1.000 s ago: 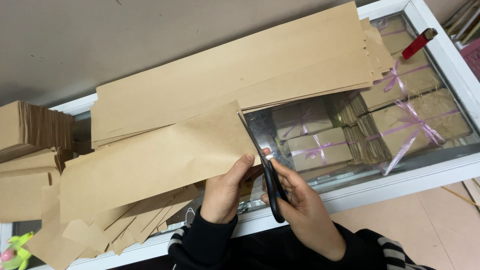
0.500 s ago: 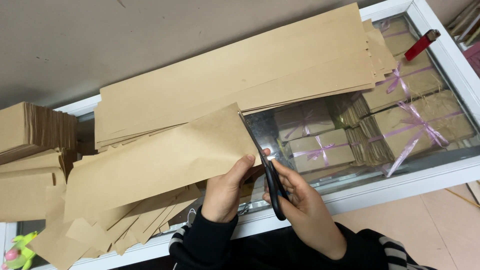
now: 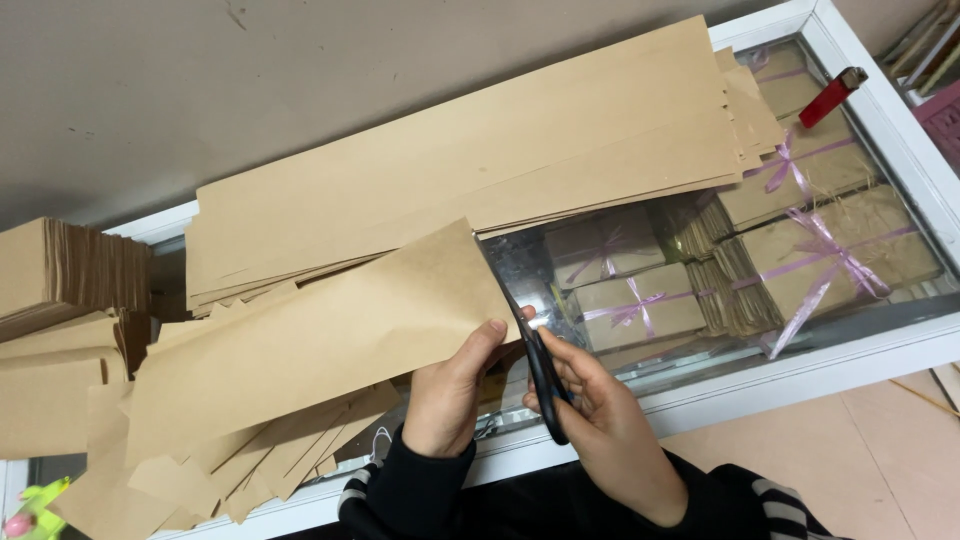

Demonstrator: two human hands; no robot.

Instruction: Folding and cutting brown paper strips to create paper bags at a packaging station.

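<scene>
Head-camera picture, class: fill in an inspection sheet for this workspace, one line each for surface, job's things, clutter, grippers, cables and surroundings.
Surface: white-framed glass counter top, ribbon-tied brown parcels beneath the glass.
Job's things: brown kraft paper sheet; black-handled scissors at its right edge.
Clutter: long stack of kraft sheets; cut brown strips; folded brown bundles; red lighter.
Grippers: left hand fingers pinch the sheet; right hand holds the scissors.
Cables: nothing seen.
Surroundings: grey-brown wall; tan floor.
</scene>
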